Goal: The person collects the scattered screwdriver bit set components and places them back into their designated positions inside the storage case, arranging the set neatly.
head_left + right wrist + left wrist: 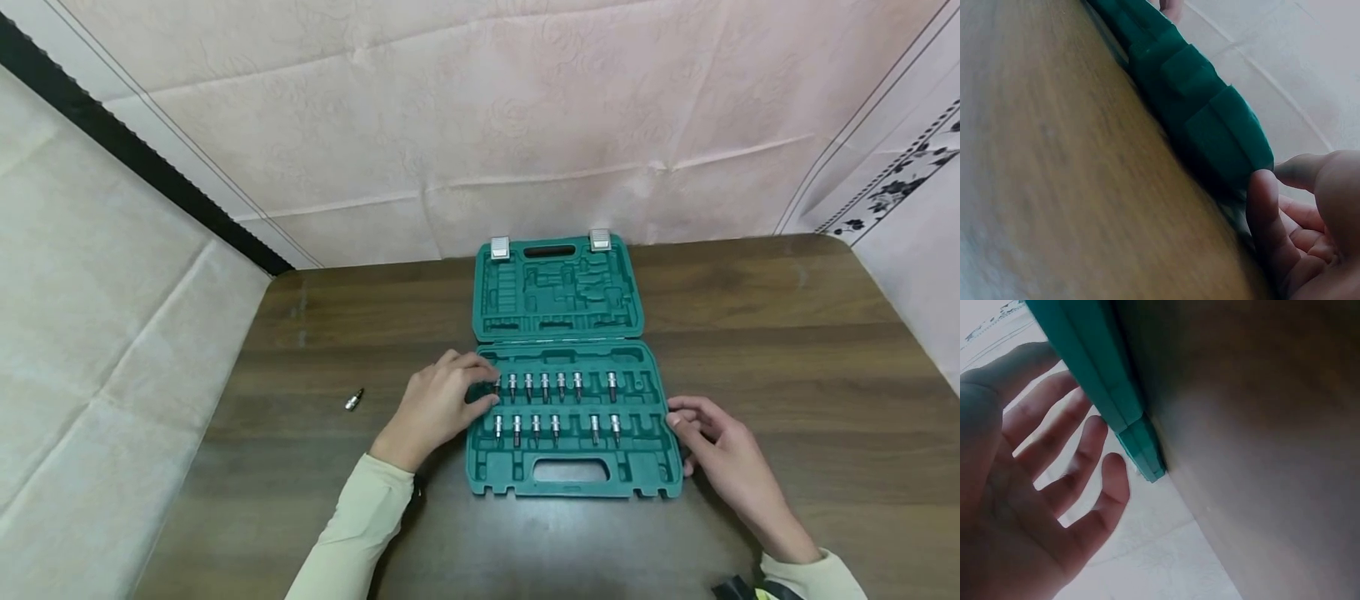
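A green plastic tool case (573, 479) lies unfolded on the table, with two rows of silver socket bits (545, 385) in its near half. At the left edge of that half, my left hand (442, 404) has its thumb and forefinger at opposite ends of the leftmost upper socket bit (497, 387); whether they pinch it is hidden. The left wrist view shows the other fingers of the left hand (1047, 462) spread beside the case. My right hand (723, 454) holds the case's right edge between thumb and fingers. One loose socket bit (354, 400) lies on the table, left of the left hand.
The case's lid (558, 287), with two silver latches, leans back toward a cloth-covered wall (487, 125). The brown wooden table (300, 500) extends on both sides of the case. A black object (733, 588) shows at the right wrist.
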Demonstrator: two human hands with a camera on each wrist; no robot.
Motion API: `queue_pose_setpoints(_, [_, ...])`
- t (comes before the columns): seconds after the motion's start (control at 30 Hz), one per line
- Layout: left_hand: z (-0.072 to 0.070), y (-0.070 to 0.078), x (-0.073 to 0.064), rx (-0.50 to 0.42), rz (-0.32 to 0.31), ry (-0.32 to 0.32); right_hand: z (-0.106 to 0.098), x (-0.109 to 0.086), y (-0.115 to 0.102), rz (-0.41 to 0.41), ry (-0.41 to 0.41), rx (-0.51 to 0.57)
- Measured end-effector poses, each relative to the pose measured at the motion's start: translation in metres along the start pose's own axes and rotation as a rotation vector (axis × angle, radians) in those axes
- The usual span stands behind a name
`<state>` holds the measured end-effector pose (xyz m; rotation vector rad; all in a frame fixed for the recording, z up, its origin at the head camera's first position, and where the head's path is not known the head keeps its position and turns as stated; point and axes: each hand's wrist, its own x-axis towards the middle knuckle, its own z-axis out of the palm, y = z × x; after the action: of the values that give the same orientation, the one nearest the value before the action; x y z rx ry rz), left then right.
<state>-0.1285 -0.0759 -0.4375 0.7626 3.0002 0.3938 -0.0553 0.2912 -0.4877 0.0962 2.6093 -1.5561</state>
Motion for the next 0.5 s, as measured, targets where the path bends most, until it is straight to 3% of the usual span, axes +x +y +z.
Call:
queue_pose_setpoints(0.27, [-0.0048,0.0058,0.0033,-0.025,-0.039,-0.002,-0.0035,0.0004,-0.0003,-0.021,-0.002,0.003])
queue_pose_setpoints(0.5, [0.0001,0.0061,-0.001,-0.053,-0.071,-0.007,-0.0006,-0.0023,0.0017,-0.022,-0.011,0.01])
